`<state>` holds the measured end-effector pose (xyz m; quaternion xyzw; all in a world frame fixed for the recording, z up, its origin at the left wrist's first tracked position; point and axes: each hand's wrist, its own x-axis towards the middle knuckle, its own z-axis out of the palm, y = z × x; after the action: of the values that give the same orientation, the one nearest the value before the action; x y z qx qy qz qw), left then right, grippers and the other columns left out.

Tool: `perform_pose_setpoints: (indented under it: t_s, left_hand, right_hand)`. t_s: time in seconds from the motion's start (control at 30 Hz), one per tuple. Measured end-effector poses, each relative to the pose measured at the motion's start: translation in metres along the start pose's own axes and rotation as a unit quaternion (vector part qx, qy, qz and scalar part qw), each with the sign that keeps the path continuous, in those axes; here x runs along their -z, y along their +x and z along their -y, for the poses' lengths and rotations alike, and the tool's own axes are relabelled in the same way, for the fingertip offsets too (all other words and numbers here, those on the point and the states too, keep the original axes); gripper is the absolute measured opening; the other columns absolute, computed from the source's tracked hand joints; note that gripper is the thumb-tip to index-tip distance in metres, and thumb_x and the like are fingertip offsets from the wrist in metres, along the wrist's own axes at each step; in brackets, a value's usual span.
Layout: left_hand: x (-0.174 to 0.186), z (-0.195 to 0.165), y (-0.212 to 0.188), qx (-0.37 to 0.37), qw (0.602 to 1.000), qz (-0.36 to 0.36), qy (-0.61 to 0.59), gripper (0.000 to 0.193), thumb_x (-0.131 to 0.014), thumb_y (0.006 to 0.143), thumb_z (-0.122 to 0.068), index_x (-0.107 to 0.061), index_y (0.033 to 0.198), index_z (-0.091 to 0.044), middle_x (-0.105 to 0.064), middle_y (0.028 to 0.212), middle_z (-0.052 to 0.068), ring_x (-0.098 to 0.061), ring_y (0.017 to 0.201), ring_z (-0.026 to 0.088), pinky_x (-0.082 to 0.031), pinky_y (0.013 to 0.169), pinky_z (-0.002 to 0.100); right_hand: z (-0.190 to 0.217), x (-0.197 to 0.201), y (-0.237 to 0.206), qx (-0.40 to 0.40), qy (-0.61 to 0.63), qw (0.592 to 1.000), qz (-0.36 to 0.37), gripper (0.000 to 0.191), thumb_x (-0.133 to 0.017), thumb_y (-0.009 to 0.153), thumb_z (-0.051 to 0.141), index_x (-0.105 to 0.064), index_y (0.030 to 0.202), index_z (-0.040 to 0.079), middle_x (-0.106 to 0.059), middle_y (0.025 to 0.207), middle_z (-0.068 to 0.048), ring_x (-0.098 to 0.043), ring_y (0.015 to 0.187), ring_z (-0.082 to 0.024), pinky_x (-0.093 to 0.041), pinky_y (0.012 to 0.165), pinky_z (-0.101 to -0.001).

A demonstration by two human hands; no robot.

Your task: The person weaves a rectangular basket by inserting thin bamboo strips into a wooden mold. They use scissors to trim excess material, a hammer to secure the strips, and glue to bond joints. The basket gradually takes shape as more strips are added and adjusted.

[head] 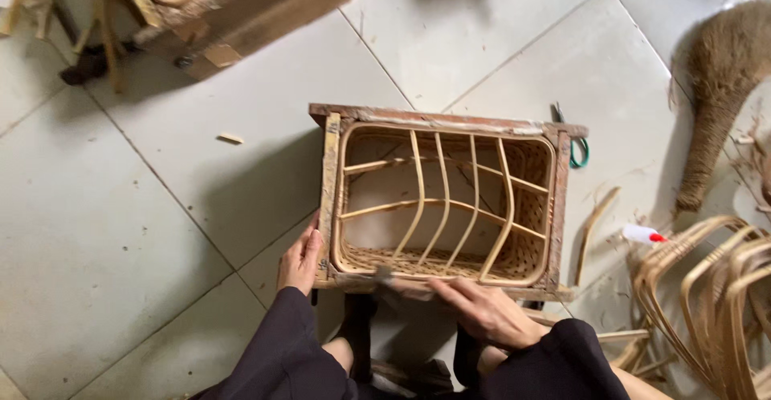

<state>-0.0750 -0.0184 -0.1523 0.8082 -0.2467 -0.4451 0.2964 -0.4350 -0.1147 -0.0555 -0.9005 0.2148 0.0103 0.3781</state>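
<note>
Nearest the camera, two dark sleeves come up from the bottom edge, with bare knees between them. The right hand lies across the near rim of a wooden frame, fingers stretched leftward and closed on a small dark tool, whose kind is too blurred to tell, pressed against the rim. The left hand rests flat against the near left corner of the frame, fingers pointing away from the person, steadying it without curling round anything.

The frame sits on the tiled floor just in front of the knees, in the middle of the view. It is a rectangle with its long axis running left to right. Inside it sits a woven basket, its mouth facing up toward the camera, with bent cane ribs crossing the opening and woven walls below.

Right of the frame lies a curved cane strip, then a small white bottle with a red cap, and a bundle of bent cane hoops at the right edge. Green-handled scissors peek out behind the far right corner. Farther off lie a brown fibre broom at the upper right and more wooden and cane pieces at the upper left.
</note>
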Motion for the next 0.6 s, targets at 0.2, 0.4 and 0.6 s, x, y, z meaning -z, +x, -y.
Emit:
perform_pose_setpoints:
  t_s: [0.2,0.4,0.6]
  left_hand:
    - [0.003,0.000,0.008,-0.040,0.996,0.026,-0.070,0.063,-0.032,0.099,-0.066,-0.056,0.146,-0.031,-0.061,0.150,0.002,-0.051,0.143,0.020,-0.038,0.115,0.034]
    - [0.001,0.007,0.011,0.027,0.994,0.037,-0.100,0.076,-0.022,0.089,-0.079,-0.052,0.148,-0.040,-0.052,0.153,0.001,-0.042,0.146,0.023,-0.032,0.117,0.036]
    - [0.002,0.007,0.010,-0.084,0.996,0.003,0.028,0.075,-0.058,0.082,-0.073,-0.052,0.149,-0.039,-0.064,0.143,0.007,-0.057,0.135,0.029,-0.046,0.107,0.040]
  right_hand:
    - [0.009,-0.023,0.065,0.021,-0.072,0.992,0.100,0.095,-0.055,0.079,-0.007,-0.017,0.164,0.010,-0.054,0.117,-0.015,-0.056,0.061,-0.021,-0.052,0.049,-0.0348]
    - [0.013,-0.014,0.087,0.033,-0.030,0.999,0.018,0.086,-0.059,0.083,-0.001,-0.025,0.162,0.008,-0.057,0.106,-0.012,-0.056,0.061,-0.021,-0.050,0.047,-0.0351]
    - [0.006,0.012,0.123,-0.026,-0.024,0.997,-0.071,0.062,-0.061,0.097,0.010,-0.038,0.154,0.006,-0.061,0.102,-0.012,-0.058,0.055,-0.021,-0.050,0.040,-0.0342]
